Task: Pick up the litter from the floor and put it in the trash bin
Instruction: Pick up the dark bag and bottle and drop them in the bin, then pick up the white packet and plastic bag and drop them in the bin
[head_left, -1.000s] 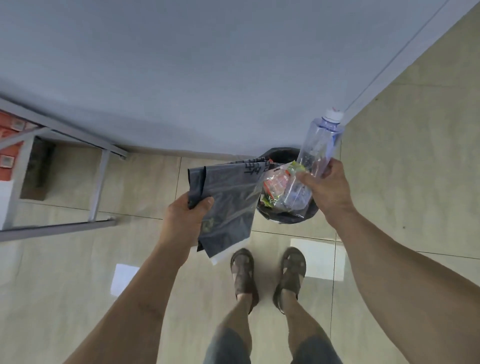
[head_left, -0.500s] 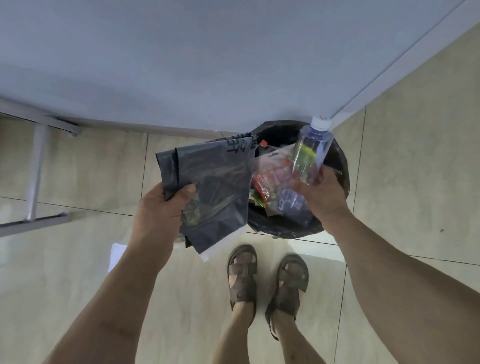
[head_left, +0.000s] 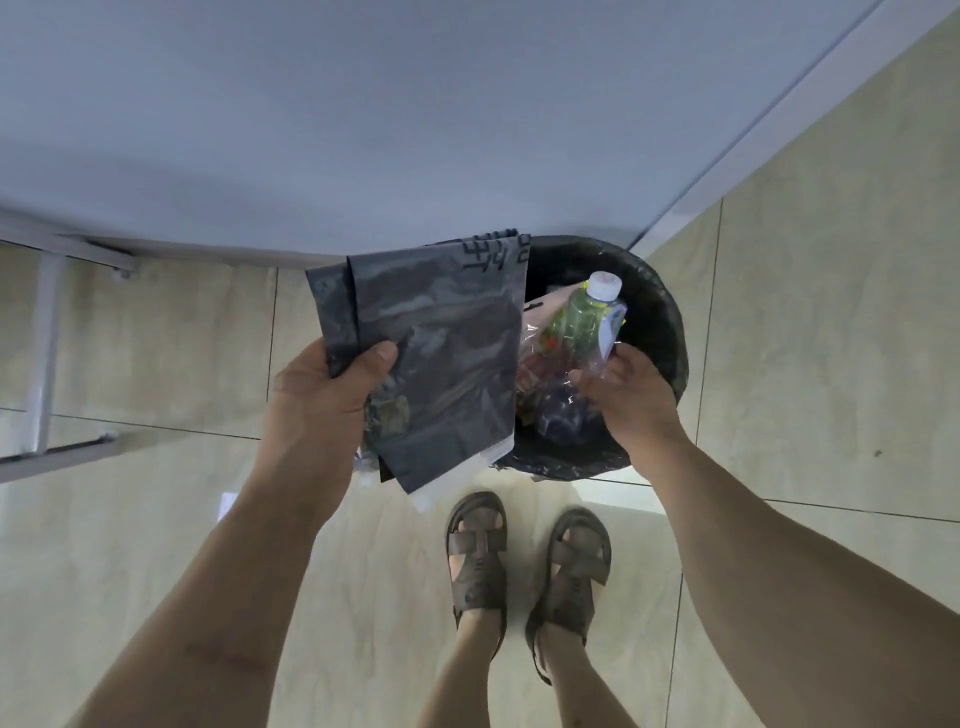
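Head view shows the clear plastic bottle (head_left: 582, 332) now tipped over the mouth of the trash bin (head_left: 670, 322), lower than a second ago, with the right hand (head_left: 623, 395) loosening around its base along with a crinkled clear wrapper (head_left: 535, 364), so the drop looks imminent. To the left, the left hand (head_left: 322, 395) pinches a grey plastic bag (head_left: 441, 353) between thumb and fingers, beside the bin's rim and not yet over it. Below, sandalled feet (head_left: 524, 561) stand on the tiled floor (head_left: 831, 364), the bin just ahead of them.
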